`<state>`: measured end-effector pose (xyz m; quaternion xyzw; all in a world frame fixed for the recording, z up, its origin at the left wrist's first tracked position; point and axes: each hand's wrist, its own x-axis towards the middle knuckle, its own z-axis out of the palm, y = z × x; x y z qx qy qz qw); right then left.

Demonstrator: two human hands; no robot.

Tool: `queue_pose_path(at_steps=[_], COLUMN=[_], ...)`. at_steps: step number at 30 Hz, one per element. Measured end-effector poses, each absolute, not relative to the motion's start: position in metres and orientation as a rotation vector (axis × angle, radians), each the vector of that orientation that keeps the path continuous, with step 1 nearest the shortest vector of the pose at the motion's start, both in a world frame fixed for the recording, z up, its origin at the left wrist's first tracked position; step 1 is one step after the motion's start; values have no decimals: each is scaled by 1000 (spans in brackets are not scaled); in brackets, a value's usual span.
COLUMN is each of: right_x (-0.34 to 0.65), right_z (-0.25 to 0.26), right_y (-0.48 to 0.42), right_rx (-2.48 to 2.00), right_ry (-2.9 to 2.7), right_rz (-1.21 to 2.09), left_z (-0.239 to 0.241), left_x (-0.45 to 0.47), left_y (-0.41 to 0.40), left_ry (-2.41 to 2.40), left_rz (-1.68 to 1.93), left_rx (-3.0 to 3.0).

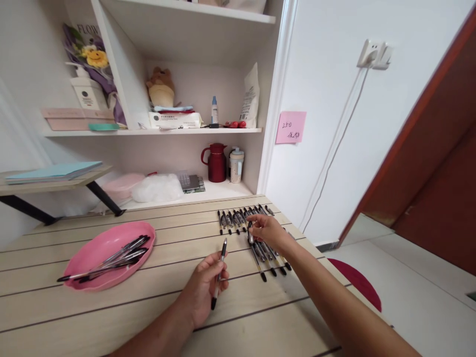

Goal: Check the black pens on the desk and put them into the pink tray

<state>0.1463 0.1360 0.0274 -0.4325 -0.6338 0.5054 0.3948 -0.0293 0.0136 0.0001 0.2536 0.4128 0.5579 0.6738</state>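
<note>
Left hand [203, 288] holds pen [214, 296] mid-barrel, silver end away, seemingly for steady control; right hand [270, 232], fingers narrow at near pens [259, 264], cannot tell if gripping; far row [235, 218] spaced on bench [171, 263], likely for order; loose pens [128, 253] corralled in pink dish [92, 248]

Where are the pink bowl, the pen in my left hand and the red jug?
Pink bowl [99, 243], head view: bare inner floor.
Held pen [217, 286], head view: its barrel.
Red jug [217, 166], head view: its body.
</note>
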Motion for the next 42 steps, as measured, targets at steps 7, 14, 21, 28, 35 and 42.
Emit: queue_pose_path(at_steps=[7, 14, 21, 28, 35, 42], right_x=[152, 136, 117, 113, 124, 122], right_z=[19, 20, 16, 20, 28, 19], right_y=[129, 124, 123, 120, 119, 114], right_rx=[-1245, -1570, -1655, -1705, -1742, -1809], right_ry=[-1806, -2291, -2408, -2458, -2449, -2436], right_rz=[1168, 524, 327, 234, 176, 111], left_z=[8, -8, -9, -10, -9, -11], left_x=[-6, 5, -2, -2, -3, -3], left_y=[34, 41, 39, 39, 39, 39], left_ry=[964, 874, 867, 843, 841, 854], left_rz=[1357, 1383, 1402, 1382, 1381, 1374], left_rx=[547, 542, 552, 563, 548, 554])
